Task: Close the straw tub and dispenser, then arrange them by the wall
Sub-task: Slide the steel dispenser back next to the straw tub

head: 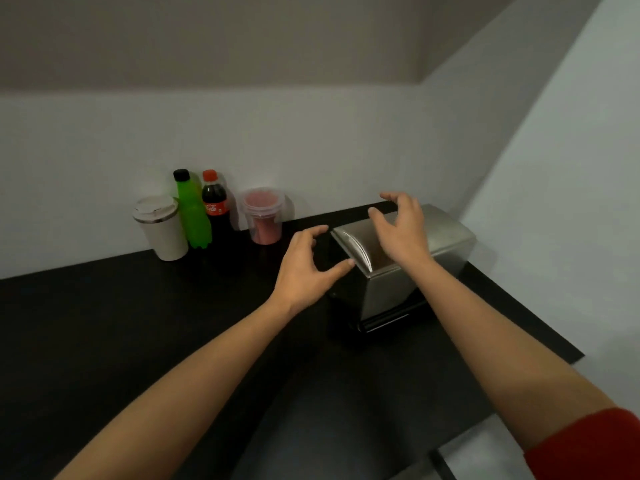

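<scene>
- Dispenser [408, 268]: steel box on the black worktop [138, 341], directly under and beyond the right hand [401, 230]; its curved lid looks down, so closing it reads as done (my judgement, the seam is blurry).
- Straw tub [265, 216]: clear tub with pink straws inside, up and to the left of the left hand [304, 265], well apart from it, standing close to the wall [311, 140]. A clear lid seems to sit on top; can't say whether it is snapped down.
- Left hand: spread, fingers curled, gripping nothing; thumb tip is at the dispenser's near left corner, contact unclear.
- Right hand: also spread and empty, hovering over the lid with fingers bent; touching or just above, can't tell.
- Progress guess: both items look shut, tub already near the wall. What's left is shifting the dispenser back toward the wall next to the tub (both hands look set to flank it).
- Further left of the left hand, along the wall: white tumbler [161, 226], green bottle [192, 209], cola bottle [214, 202], packed side by side.
- Hidden or hard to read: the right hand covers much of the dispenser's lid; its base is lost in shadow; gap behind the dispenser can't be judged; a red sleeve [588, 445] is cut off at the lower right edge.
</scene>
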